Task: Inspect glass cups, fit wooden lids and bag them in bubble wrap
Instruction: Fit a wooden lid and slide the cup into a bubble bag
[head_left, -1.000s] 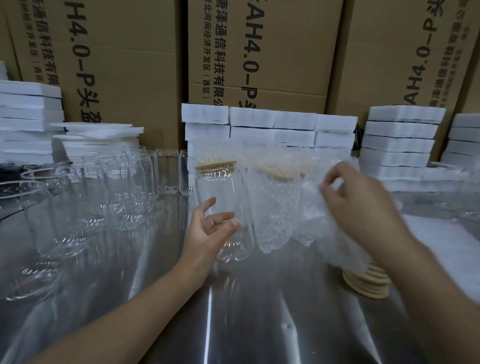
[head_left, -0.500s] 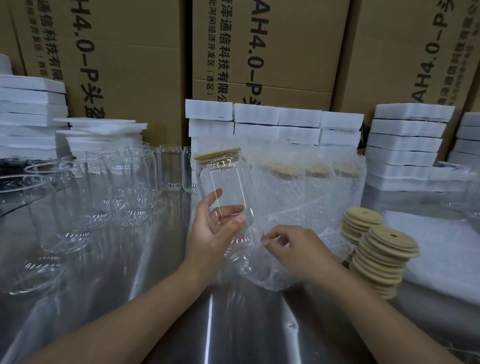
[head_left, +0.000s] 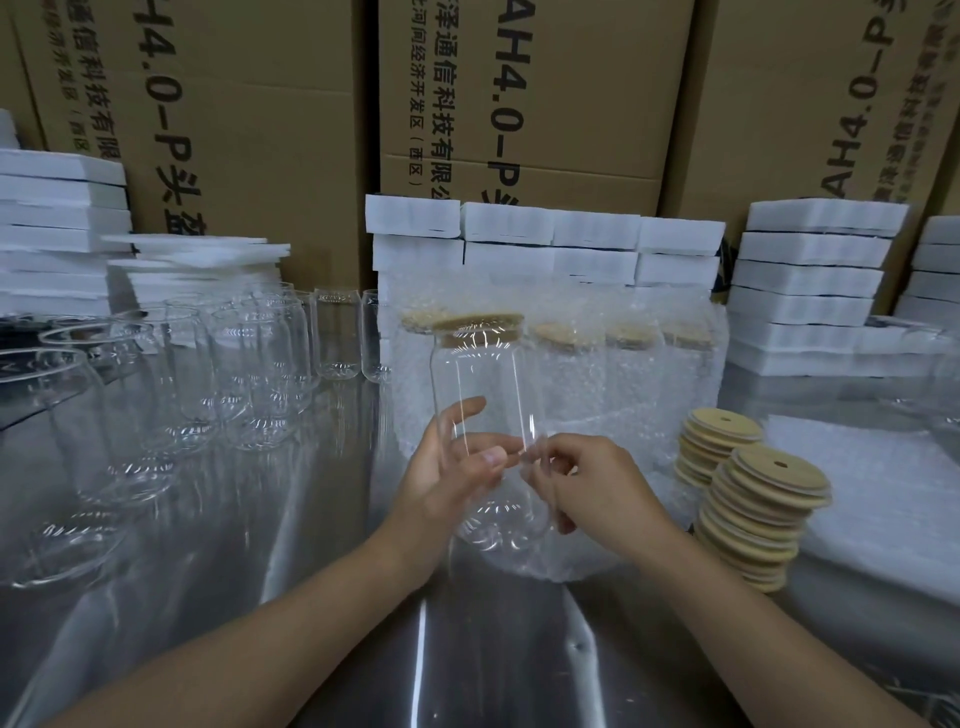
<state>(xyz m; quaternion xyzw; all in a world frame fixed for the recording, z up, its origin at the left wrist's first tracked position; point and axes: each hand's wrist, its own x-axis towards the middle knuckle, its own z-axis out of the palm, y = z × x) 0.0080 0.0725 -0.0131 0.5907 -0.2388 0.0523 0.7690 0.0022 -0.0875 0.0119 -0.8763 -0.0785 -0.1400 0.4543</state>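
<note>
One head-worn wide-angle view — forward and down, close over the table (head_left: 311, 597), facing the cartons (head_left: 249, 130).

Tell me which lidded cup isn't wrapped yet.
The cup in the left hand: lid on, glass bare, the right hand pinching a bag at its base. Cups at left lack lids; cups behind are wrapped.

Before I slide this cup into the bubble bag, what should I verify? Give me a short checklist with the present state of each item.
1. Lid seated on cup: ok.
2. Left hand grips the cup, held upright: ok.
3. Right hand pinches the bag edge beside the cup: ok.
4. Bag mouth open enough: cannot tell.
5. Glass free of cracks: cannot tell; none visible.
6. Lid stack apart from the hands: ok.
</note>
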